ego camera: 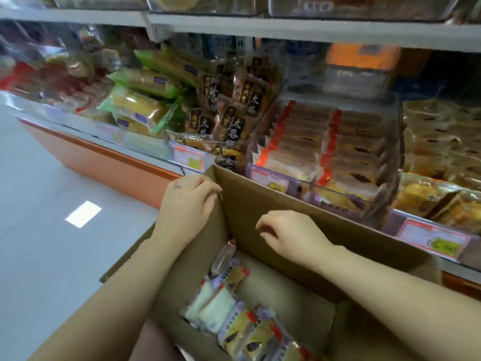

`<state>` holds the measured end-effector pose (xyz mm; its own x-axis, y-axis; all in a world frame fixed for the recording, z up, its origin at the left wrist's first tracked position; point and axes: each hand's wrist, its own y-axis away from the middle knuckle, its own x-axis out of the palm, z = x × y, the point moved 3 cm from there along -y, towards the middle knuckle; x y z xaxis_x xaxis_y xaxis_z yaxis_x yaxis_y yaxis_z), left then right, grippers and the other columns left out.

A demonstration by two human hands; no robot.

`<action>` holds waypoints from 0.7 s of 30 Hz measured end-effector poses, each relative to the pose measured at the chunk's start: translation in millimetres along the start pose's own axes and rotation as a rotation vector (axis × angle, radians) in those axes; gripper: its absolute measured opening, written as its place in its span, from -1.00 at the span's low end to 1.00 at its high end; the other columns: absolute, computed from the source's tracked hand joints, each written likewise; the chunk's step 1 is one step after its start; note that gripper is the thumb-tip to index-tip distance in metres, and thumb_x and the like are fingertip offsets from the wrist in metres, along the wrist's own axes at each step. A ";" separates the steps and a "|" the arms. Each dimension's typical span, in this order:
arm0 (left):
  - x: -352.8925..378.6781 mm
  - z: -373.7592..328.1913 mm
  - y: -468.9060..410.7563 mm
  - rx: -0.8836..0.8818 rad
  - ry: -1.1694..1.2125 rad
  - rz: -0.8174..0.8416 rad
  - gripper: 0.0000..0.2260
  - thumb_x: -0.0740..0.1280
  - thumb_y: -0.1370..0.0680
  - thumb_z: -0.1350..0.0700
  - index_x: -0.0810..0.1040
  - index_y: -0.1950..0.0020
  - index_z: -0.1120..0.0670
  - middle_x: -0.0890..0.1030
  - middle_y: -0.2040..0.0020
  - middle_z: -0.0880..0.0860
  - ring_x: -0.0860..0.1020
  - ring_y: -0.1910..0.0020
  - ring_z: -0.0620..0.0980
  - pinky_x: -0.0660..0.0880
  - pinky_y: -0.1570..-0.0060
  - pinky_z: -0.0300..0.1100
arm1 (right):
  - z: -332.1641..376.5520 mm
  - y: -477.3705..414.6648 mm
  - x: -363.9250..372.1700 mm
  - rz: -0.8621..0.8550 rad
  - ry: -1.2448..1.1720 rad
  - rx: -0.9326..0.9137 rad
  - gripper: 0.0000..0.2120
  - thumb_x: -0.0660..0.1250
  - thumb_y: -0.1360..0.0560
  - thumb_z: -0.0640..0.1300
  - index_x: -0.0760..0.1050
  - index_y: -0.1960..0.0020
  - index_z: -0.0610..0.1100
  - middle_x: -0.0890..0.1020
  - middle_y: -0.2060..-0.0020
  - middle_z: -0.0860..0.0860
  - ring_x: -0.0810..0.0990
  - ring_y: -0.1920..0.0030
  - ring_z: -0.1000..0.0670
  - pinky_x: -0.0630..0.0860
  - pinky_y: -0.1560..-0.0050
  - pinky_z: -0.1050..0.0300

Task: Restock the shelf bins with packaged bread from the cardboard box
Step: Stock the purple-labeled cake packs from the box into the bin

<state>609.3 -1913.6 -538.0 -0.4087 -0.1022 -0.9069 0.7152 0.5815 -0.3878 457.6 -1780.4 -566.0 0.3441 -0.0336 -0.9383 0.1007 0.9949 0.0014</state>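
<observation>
packaged bread point(234, 321) is seen inside the cardboard box point(299, 209), gathered along the box's left wall. a pale grey, glossy floor point(52, 178) is seen to the left of the box, in what is shown to be a shop aisle. an orange base panel point(104, 157) is seen beyond the box's left side, under the shelf edge. just behind the box's far wall, clear shelf bins point(325, 142) are filled with wrapped breads and cakes. price tags point(270, 178) are fixed along the shelf lip just above the box's rim.

the packets are laid in a row whose long axis runs from the box's near side toward its far left corner. the farthest packet is propped on end, tilted against the left wall.

the box's far left corner is gripped by the left hand point(187, 204), with fingers curled over the rim. the right hand point(294, 235) is held above the box's interior, fingers loosely curled, with nothing held.
</observation>
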 end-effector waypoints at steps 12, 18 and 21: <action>16.6 39.4 8.5 -0.311 -0.032 0.137 -0.78 0.15 -0.63 0.09 0.50 -0.22 -0.06 0.42 -0.25 -0.06 0.51 -0.06 0.05 0.50 -0.01 0.00 | -10.4 -74.1 202.7 0.576 -0.256 0.191 -0.46 0.36 -0.49 -0.09 0.31 -0.43 -0.10 0.47 -0.32 -0.13 0.47 -0.28 -0.13 0.41 -0.24 0.11; 21.6 45.5 9.4 -0.300 0.005 0.121 -0.79 0.13 -0.63 0.11 0.49 -0.15 -0.10 0.43 -0.18 -0.10 0.48 -0.01 -0.03 0.39 0.13 -0.17 | -9.2 -93.0 269.7 0.679 -0.254 0.188 -0.26 0.30 -0.50 -0.18 -0.02 -0.56 -0.07 0.45 -0.34 -0.16 0.39 -0.33 -0.14 0.31 -0.24 0.16; 21.5 46.4 7.7 -0.292 0.011 0.104 -0.80 0.15 -0.62 0.14 0.51 -0.12 -0.08 0.45 -0.15 -0.08 0.46 -0.02 -0.07 0.34 0.12 -0.21 | -12.2 -97.0 292.9 0.730 -0.250 0.235 -0.26 0.28 -0.52 -0.17 -0.07 -0.55 -0.01 0.41 -0.36 -0.16 0.37 -0.33 -0.13 0.29 -0.24 0.19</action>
<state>632.3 -1948.8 -568.2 -0.3491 -0.0228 -0.9368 0.5605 0.7961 -0.2282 537.3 -1885.5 -845.2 0.5949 0.5693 -0.5674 -0.0464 0.7291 0.6828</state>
